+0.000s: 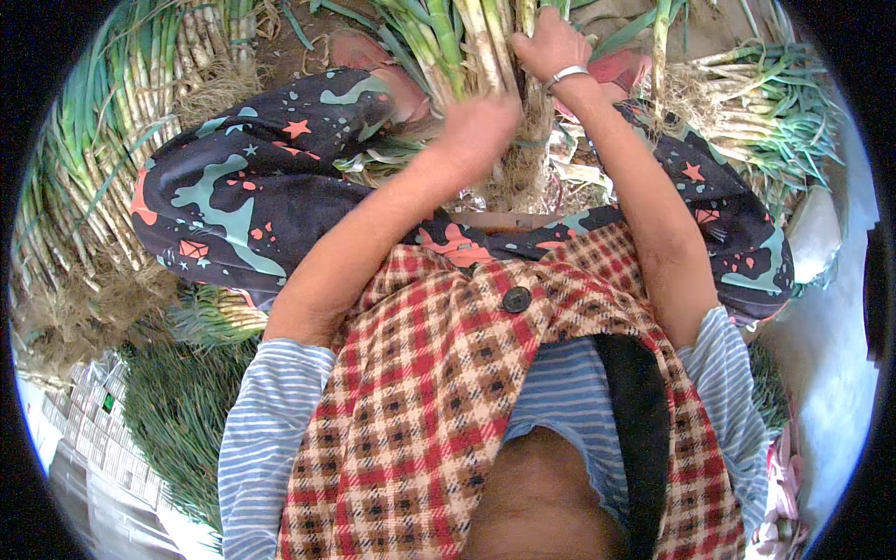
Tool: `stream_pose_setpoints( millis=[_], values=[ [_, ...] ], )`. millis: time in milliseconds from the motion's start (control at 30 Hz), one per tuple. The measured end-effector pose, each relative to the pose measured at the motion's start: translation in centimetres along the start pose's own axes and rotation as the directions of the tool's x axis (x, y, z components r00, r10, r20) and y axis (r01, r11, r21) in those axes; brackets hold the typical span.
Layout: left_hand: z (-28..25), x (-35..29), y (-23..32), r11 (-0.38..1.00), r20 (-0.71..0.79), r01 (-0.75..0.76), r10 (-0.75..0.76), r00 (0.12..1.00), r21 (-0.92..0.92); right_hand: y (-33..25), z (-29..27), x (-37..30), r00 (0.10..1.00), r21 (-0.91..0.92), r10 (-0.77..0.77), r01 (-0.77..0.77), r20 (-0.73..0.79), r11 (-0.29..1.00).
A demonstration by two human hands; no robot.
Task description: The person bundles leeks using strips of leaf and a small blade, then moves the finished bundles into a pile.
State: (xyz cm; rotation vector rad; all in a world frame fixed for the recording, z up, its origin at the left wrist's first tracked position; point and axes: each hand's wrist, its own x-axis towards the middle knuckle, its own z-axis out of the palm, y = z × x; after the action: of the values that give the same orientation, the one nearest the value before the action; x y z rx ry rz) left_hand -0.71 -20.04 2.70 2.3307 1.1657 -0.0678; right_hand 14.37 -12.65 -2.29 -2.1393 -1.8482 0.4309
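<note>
Along the left edge of the ground lies a large heap of green onions; a smaller pile lies by the right edge. Near the middle of its far edge is an onion bunch. The right hand curls its fingers around pale stalks just beside it; the left hand, blurred, meets its lower end, finger grip impossible to tell. A silvery bracelet rings the right wrist.
</note>
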Motion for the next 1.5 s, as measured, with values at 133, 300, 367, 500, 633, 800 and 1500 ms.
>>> stream_pose_setpoints(
  millis=[133,300,367,500,633,800,1500],
  values=[
    [1.9,-2.2,1.7,0.983,0.065,-0.135,0.128,0.99,0.125,0.0,-0.9,1.2,0.949,0.158,0.189,-0.233,0.252,0.96],
    [2.5,-2.6,2.3,0.956,0.171,-0.233,0.203,0.964,0.177,-0.4,-1.2,1.1,0.974,0.215,0.17,-0.2,0.148,0.956],
    [2.9,-2.7,2.4,0.955,0.193,-0.245,0.212,0.958,0.166,-1.0,-0.3,1.0,0.96,0.368,0.257,-0.281,0.114,0.886],
    [3.2,-2.0,2.1,0.996,0.157,-0.091,0.092,0.983,-0.012,-1.2,1.8,0.7,0.908,0.528,0.42,-0.349,-0.016,0.774],
    [3.0,-1.4,0.7,0.962,0.162,0.052,-0.008,0.987,-0.268,-1.4,2.5,0.9,0.947,0.639,0.32,-0.231,-0.025,0.734],
    [3.1,-2.0,1.3,0.934,0.195,0.126,-0.062,0.979,-0.335,1.1,6.7,3.5,0.924,0.219,-0.029,0.121,-0.382,0.968],
    [3.3,-0.9,1.0,0.984,0.154,-0.173,0.167,0.974,0.032,0.3,5.7,-1.7,0.986,0.489,0.148,-0.091,-0.078,0.868]
  ],
)
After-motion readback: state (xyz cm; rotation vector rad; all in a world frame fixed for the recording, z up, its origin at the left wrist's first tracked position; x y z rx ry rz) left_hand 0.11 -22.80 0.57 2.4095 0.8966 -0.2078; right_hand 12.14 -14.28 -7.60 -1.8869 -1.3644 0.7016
